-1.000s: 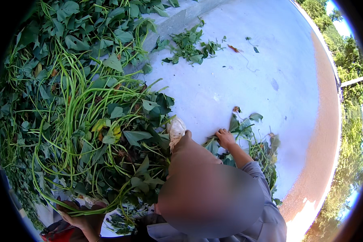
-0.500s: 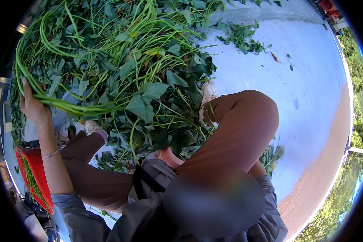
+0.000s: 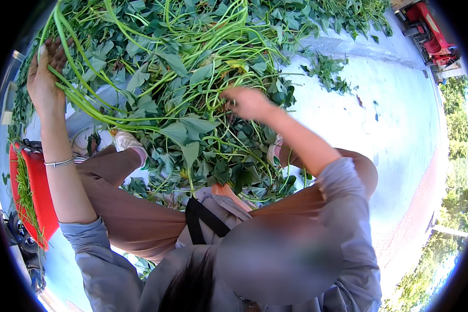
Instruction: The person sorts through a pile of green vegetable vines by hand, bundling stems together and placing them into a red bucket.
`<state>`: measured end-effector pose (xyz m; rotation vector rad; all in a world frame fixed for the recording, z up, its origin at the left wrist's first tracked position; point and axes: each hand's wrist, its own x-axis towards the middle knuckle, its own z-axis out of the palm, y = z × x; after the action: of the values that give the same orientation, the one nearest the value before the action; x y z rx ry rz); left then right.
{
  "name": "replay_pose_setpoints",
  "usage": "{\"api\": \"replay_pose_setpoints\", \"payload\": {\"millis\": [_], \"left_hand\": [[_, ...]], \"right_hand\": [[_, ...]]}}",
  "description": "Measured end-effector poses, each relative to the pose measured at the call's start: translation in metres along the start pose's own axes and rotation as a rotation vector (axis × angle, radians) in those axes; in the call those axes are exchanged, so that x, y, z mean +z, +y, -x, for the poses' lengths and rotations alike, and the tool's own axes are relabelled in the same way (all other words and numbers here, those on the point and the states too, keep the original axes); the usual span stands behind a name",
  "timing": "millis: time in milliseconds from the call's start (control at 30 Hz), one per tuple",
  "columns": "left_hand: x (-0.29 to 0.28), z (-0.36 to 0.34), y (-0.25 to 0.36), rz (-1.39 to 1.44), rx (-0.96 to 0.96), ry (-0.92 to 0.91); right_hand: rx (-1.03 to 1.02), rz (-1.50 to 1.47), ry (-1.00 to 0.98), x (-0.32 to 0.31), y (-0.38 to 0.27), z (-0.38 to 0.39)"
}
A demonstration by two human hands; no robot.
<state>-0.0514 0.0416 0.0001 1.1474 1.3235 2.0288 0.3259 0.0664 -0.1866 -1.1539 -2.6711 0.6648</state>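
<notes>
My left hand (image 3: 46,83) is raised at the upper left, closed on a loose bundle of long green stems (image 3: 96,104) that arch out over a large heap of leafy vines (image 3: 145,57). My right hand (image 3: 244,103) is over the middle of the heap, among stems and leaves; it is blurred, and whether its fingers grip anything is unclear. My crossed or bent legs in brown trousers (image 3: 125,208) frame the lower part of the heap, with light shoes (image 3: 127,141) at its edge.
A red container (image 3: 44,208) holding cut green stems stands beside my left leg. Pale concrete floor (image 3: 395,135) extends right, with scattered leaves (image 3: 327,73) near a low step (image 3: 348,49). A red machine (image 3: 431,39) stands at the far upper right, above trees (image 3: 455,151).
My left hand has risen with the stems. My right hand has moved from the leaves on the floor at the right into the main heap. The view has shifted, bringing the red machine in.
</notes>
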Motion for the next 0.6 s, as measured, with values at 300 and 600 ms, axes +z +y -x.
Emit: {"api": "replay_pose_setpoints", "payload": {"millis": [300,600], "left_hand": [[-0.078,-0.027,-0.014,-0.142,0.247,0.105],[-0.026,0.000,-0.075,-0.374,0.139,0.312]], "right_hand": [[-0.136,0.172,-0.331,0.072,-0.017,0.043],[0.061,0.450,-0.392,-0.131,-0.089,0.051]]}}
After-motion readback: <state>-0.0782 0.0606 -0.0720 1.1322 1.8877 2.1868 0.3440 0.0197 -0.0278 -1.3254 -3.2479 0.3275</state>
